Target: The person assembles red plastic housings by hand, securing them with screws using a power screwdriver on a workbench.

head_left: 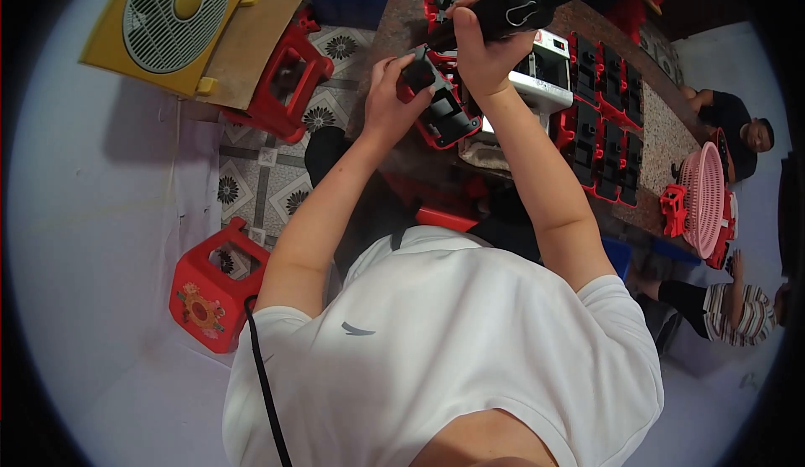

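Observation:
My right hand (485, 60) is wrapped around a black electric screwdriver (503, 12), whose corded end points to the upper right. The tool's tip is over a black-and-red plastic part (449, 119) on the table, though I cannot tell whether it touches. My left hand (392, 102) grips the upper left end of that part, thumb and fingers on its black piece. Just right of my right wrist stands a white machine (545, 73) with a dark recess, partly hidden by my forearm.
Several red-and-black plastic parts (597, 153) lie in rows at the table's right. Beyond them is a pink basket (704, 199). A yellow fan (176, 14) stands on cardboard over a red stool (293, 81); another red stool (218, 291) is lower left. Two people are at the right.

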`<state>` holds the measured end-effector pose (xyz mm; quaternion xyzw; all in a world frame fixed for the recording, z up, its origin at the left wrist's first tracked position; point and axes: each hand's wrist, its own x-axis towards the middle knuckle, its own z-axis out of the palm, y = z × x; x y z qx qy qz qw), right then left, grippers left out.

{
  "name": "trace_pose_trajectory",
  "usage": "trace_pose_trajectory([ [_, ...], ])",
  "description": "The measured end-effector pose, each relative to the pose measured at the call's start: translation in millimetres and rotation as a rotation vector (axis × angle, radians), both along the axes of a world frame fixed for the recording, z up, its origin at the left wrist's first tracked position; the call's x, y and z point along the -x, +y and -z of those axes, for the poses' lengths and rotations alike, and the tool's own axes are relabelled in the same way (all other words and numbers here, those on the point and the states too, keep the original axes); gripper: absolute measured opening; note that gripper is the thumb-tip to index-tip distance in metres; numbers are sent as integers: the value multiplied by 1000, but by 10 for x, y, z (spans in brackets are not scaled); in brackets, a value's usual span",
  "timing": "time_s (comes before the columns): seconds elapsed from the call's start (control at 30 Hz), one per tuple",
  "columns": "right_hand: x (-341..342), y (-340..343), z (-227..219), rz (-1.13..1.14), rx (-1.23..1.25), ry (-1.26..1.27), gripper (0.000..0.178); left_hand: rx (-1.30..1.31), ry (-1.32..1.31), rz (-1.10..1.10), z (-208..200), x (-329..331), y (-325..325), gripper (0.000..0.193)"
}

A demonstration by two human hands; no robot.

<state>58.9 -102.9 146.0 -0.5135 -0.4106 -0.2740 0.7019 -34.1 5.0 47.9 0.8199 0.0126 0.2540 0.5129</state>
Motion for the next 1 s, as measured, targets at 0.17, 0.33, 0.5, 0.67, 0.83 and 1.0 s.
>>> trace_pose_trajectory([
  [0.17,-84,101,-215,54,13,-76,44,-92,38,1,4,-5,62,54],
  [0.33,-63,116,-185,52,103,-108,35,-114,46,17,-10,12,80,56],
  [0.5,62,130,-64,-26,40,-116,41,-116,44,35,-8,15,89,58],
  [0.67,-175,203,-27,85,83,-107,50,-93,88,61,-52,5,107,55],
  [0.83,-91,207,-75,81,71,-194,48,-93,72,37,-16,27,79,55],
  [1.0,-151,202,-20,76,76,-114,39,-82,27,24,30,-4,62,57],
])
